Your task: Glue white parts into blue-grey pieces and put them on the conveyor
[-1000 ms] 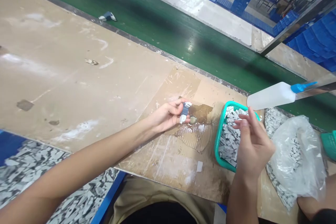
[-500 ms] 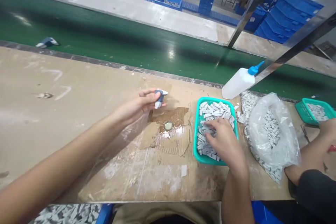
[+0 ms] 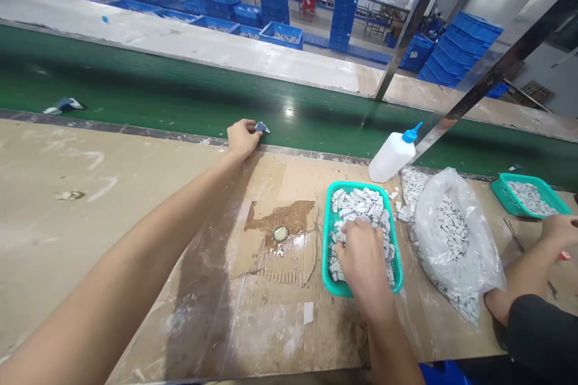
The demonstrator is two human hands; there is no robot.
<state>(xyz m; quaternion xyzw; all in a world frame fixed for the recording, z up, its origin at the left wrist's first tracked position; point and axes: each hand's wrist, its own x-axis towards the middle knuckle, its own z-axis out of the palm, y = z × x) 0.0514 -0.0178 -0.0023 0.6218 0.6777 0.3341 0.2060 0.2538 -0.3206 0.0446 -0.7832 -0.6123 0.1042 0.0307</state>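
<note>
The workbench (image 3: 90, 240) meets a green conveyor belt (image 3: 135, 72). At twelve, my left hand (image 3: 242, 139) pinches a small part (image 3: 261, 127), which a slipped pinch could drop onto the belt. At four, my right hand (image 3: 363, 267) curls in the teal basket (image 3: 356, 185), its hold unclear.

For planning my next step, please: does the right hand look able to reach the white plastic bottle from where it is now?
Probably yes. The right hand is in the teal basket, and the white plastic bottle with a blue nozzle stands just past the basket's far rim. Only that low rim lies between them.
</note>
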